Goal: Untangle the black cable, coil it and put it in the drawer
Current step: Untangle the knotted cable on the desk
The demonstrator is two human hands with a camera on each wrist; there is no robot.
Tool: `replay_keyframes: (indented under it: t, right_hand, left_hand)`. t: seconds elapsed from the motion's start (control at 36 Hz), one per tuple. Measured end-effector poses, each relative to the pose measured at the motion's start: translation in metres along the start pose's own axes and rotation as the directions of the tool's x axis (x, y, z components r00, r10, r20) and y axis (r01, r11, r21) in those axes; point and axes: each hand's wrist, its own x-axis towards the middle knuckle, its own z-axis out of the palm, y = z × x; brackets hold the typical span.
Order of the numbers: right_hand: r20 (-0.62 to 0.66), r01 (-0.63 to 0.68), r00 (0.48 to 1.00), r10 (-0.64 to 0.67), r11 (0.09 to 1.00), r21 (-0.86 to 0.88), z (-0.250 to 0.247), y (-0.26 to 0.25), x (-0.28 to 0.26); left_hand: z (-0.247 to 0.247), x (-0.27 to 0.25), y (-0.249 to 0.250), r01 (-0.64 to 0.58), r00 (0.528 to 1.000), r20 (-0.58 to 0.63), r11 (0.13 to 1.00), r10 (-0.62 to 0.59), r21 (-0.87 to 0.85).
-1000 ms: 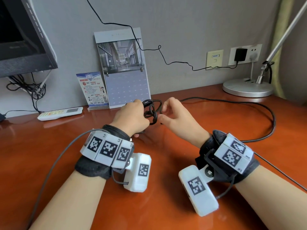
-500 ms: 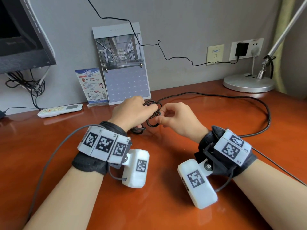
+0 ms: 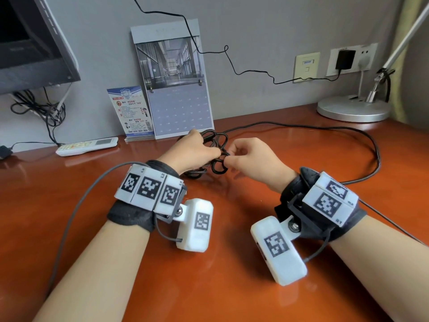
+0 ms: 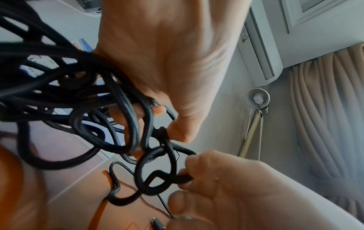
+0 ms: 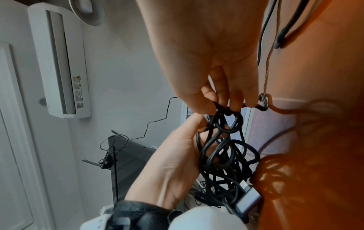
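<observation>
Head view: left hand point(image 3: 193, 151) grips tangled black cable point(image 3: 216, 145); right hand point(image 3: 251, 156) fingers pinch 1 loop.

desk point(image 3: 69, 228): glossy red-brown wood | black cable point(image 3: 216, 145): smooth rubbery sheath | lamp base point(image 3: 352, 110) on desk: brushed metal | calendar point(image 3: 176, 89) behind cable: matt paper

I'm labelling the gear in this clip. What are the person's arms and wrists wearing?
Both forearms are bare, with no sleeves. Each wrist has a black fabric wrap carrying a band of white blocks printed with black square codes, lettered L on the left, R on the right. A white camera housing with its own code hangs below each wrist; thin grey cables trail off.
</observation>
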Motion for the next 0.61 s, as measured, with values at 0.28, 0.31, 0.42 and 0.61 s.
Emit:
replay_keyframes:
  t: [0.28,0.31,0.42,0.61]
  right_hand:
    - [0.049,-0.122,0.993,0.112,0.904,0.41,0.0,0.0,-0.002]
    - [0.066,-0.133,0.991,0.116,0.891,0.434,0.001,-0.001,-0.002]
    - [0.115,-0.188,0.981,0.154,0.894,0.406,-0.003,-0.007,0.0]
    - [0.338,-0.339,0.916,0.217,0.869,0.36,-0.012,-0.003,0.005]
  left_hand:
    - [0.005,-0.002,0.003,0.036,0.999,-0.008,0.982,-0.038,-0.185]
    - [0.006,-0.002,0.004,0.042,0.999,-0.011,0.977,-0.045,-0.209]
    - [0.005,-0.007,0.007,0.053,0.999,0.021,0.965,-0.05,-0.256]
    - [0.011,-0.004,0.004,-0.005,0.999,0.035,0.965,0.014,-0.263]
